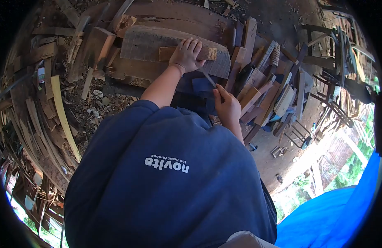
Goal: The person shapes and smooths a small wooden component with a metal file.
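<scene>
A short wooden block (168, 53) lies across a larger weathered board (141, 43). My left hand (186, 54) is wrapped over the middle of the block and presses it against the board. Low in my right hand (227, 103), between thumb and fingers, is the end of a thin, narrow tool (207, 77). The tool slants up and left from that hand toward the block, its far end near my left hand's thumb. What kind of tool it is cannot be made out.
Stacked wood offcuts (263, 97) stand close to the right of my right hand. Long strips (60, 111) and planks lie at the left, with wood chips (91, 113) on the ground. A metal frame (298, 134) and a blue sheet (327, 215) are at the right.
</scene>
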Demonstrator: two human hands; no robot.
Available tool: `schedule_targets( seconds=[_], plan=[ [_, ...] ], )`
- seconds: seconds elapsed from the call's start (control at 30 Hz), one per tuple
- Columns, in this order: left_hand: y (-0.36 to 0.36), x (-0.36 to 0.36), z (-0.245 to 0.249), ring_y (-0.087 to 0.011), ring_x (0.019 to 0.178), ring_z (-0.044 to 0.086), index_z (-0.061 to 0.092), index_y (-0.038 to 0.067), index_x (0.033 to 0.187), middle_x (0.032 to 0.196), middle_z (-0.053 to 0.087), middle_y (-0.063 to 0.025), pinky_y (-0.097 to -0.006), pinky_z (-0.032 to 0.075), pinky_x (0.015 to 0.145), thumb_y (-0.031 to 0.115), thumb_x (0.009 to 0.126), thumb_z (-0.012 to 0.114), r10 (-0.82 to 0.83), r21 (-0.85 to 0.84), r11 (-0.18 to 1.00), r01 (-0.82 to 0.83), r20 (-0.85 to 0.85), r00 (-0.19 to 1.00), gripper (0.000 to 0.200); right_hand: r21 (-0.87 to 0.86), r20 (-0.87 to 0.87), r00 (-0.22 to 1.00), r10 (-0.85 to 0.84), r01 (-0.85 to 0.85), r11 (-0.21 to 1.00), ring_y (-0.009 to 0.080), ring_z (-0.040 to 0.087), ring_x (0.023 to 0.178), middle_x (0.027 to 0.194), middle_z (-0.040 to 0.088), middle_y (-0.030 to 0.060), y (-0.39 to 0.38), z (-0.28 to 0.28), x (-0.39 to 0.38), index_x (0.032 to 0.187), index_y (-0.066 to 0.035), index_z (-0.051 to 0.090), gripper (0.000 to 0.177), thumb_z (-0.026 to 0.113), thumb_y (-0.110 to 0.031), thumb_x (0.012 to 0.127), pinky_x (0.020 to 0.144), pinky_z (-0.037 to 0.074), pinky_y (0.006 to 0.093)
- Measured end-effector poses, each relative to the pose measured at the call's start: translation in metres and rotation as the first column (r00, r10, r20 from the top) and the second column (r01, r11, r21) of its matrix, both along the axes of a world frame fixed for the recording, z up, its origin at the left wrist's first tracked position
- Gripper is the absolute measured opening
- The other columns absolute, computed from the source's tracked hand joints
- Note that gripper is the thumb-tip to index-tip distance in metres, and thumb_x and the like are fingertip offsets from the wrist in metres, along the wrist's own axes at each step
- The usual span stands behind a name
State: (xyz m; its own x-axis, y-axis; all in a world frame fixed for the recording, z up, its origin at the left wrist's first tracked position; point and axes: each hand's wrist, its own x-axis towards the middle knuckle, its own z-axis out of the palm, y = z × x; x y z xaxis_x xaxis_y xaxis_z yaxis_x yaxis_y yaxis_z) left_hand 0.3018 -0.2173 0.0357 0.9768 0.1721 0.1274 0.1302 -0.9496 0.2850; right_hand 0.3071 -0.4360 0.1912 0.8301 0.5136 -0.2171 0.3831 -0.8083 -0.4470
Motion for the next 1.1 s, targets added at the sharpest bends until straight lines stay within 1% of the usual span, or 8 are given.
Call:
schedule_targets(
  seconds=[0.07, 0.13, 0.2, 0.37, 0.6, 0.67, 0.83, 1.1],
  plan=[
    [-0.001, -0.001, 0.003, -0.032, 0.129, 0.046, 0.047, 0.007, 0.134, 0.134, 0.051, -0.0135, -0.048, 0.034, 0.11, 0.051, 0.079, 0.063, 0.013, -0.013, 1.0, -0.013, -0.008, 1.0, 0.072, 0.025, -0.027, 0.996, -0.084, 0.084, 0.996, 0.029, 0.067, 0.065, 0.072, 0.066, 0.0122, -0.001, -0.006, 0.003, 0.111, -0.018, 0.073, 0.028, 0.062, -0.036, 0.092, 0.059, 0.051, 0.0394],
    [-0.001, -0.001, 0.001, -0.032, 0.128, 0.047, 0.048, 0.007, 0.133, 0.133, 0.052, -0.0131, -0.0481, 0.035, 0.109, 0.05, 0.079, 0.064, 0.024, -0.026, 0.999, -0.025, -0.018, 1.0, 0.071, 0.039, -0.05, 0.996, -0.073, 0.075, 0.996, 0.0293, 0.067, 0.065, 0.071, 0.066, 0.0123, -0.003, -0.007, 0.008, 0.111, -0.018, 0.072, 0.028, 0.062, -0.036, 0.093, 0.059, 0.051, 0.0397],
    [-0.002, -0.001, -0.002, -0.0317, 0.126, 0.048, 0.049, 0.008, 0.132, 0.132, 0.053, -0.012, -0.0477, 0.035, 0.109, 0.05, 0.078, 0.064, 0.03, -0.004, 1.0, -0.03, 0.062, 0.998, 0.071, 0.053, -0.074, 0.995, -0.068, 0.072, 0.996, 0.0295, 0.067, 0.066, 0.071, 0.066, 0.0124, -0.003, -0.005, 0.008, 0.111, -0.017, 0.072, 0.028, 0.062, -0.036, 0.093, 0.06, 0.051, 0.04],
    [-0.002, -0.002, -0.003, -0.031, 0.126, 0.048, 0.05, 0.008, 0.132, 0.131, 0.054, -0.0118, -0.0471, 0.036, 0.109, 0.051, 0.078, 0.062, 0.027, 0.02, 0.999, -0.029, 0.085, 0.996, 0.07, -0.009, -0.162, 0.985, 0.05, -0.053, 0.999, 0.031, 0.068, 0.07, 0.075, 0.068, 0.0133, 0.0, 0.001, 0.002, 0.109, -0.018, 0.073, 0.027, 0.062, -0.036, 0.092, 0.064, 0.053, 0.0411],
    [-0.001, -0.002, -0.005, -0.0314, 0.127, 0.048, 0.05, 0.008, 0.132, 0.131, 0.054, -0.0122, -0.0487, 0.035, 0.109, 0.052, 0.079, 0.061, 0.02, 0.029, 0.999, -0.023, 0.086, 0.996, 0.069, 0.005, -0.183, 0.983, 0.027, -0.027, 1.0, 0.0314, 0.068, 0.071, 0.076, 0.068, 0.0135, 0.002, 0.002, -0.003, 0.11, -0.018, 0.073, 0.027, 0.062, -0.036, 0.092, 0.064, 0.053, 0.0416],
    [-0.001, -0.002, -0.006, -0.0316, 0.127, 0.047, 0.049, 0.008, 0.132, 0.132, 0.053, -0.0123, -0.0492, 0.034, 0.109, 0.053, 0.079, 0.06, 0.021, 0.028, 0.999, -0.024, 0.078, 0.997, 0.07, 0.05, -0.124, 0.992, -0.001, 0.007, 0.999, 0.0315, 0.068, 0.071, 0.076, 0.068, 0.0134, 0.004, 0.0, -0.002, 0.109, -0.018, 0.073, 0.027, 0.062, -0.036, 0.092, 0.064, 0.053, 0.0414],
    [-0.001, -0.002, -0.013, -0.0316, 0.127, 0.047, 0.048, 0.009, 0.133, 0.133, 0.052, -0.0128, -0.0494, 0.033, 0.109, 0.054, 0.08, 0.059, 0.021, 0.026, 0.999, -0.023, 0.081, 0.996, 0.071, 0.024, -0.141, 0.99, 0.027, -0.024, 0.999, 0.032, 0.068, 0.071, 0.076, 0.068, 0.0135, 0.003, -0.003, 0.0, 0.109, -0.017, 0.072, 0.027, 0.061, -0.036, 0.093, 0.064, 0.053, 0.042],
    [-0.002, 0.0, -0.017, -0.0312, 0.124, 0.049, 0.05, 0.009, 0.131, 0.129, 0.054, -0.0126, -0.0492, 0.034, 0.106, 0.052, 0.077, 0.06, 0.041, -0.014, 0.999, -0.039, 0.213, 0.976, 0.07, -0.059, -0.224, 0.973, 0.058, -0.073, 0.996, 0.0329, 0.07, 0.076, 0.082, 0.071, 0.0139, 0.004, -0.002, -0.007, 0.11, -0.019, 0.072, 0.03, 0.06, -0.04, 0.093, 0.067, 0.054, 0.0429]
  ],
)
